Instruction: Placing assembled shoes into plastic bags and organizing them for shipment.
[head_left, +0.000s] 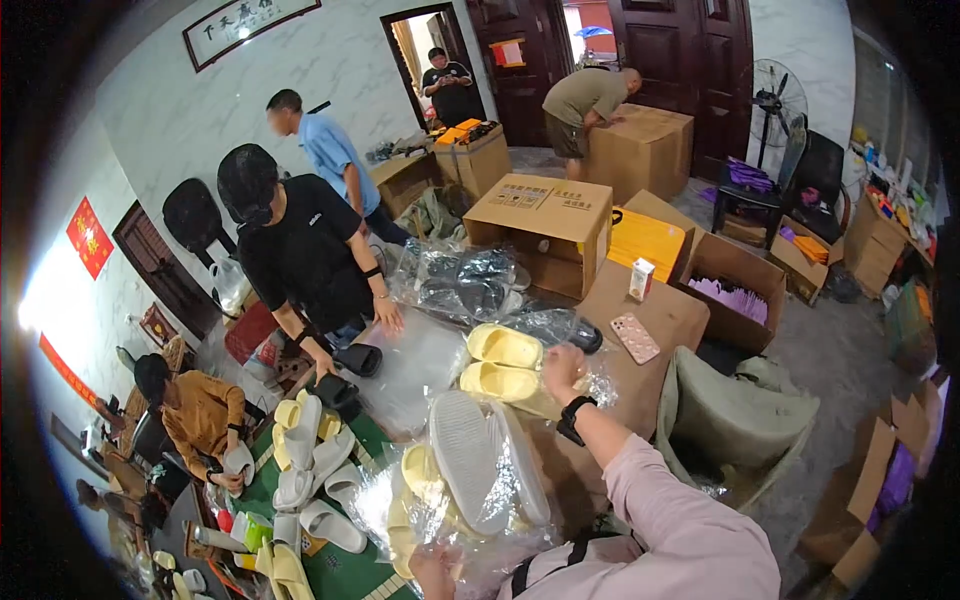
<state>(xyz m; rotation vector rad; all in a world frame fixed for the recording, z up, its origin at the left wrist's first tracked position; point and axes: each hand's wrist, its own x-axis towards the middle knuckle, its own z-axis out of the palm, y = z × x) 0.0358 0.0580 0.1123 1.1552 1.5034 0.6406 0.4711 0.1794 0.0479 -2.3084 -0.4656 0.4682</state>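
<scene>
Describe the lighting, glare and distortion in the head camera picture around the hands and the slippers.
Head view: even indoor light with a blown-out glow at the left rim; strong fisheye bending of walls and a black border; glare on the clear plastic bag near the left hand; the right hand beside the yellow slippers looks sharp.

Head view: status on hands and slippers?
Right hand on clear plastic bag beside yellow slipper pair. Left hand grips bagged grey-soled slippers. Co-worker's hands on bags across the table.

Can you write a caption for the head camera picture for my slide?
Right hand touches a clear bag beside yellow slippers; left hand holds bagged white slippers.
</scene>
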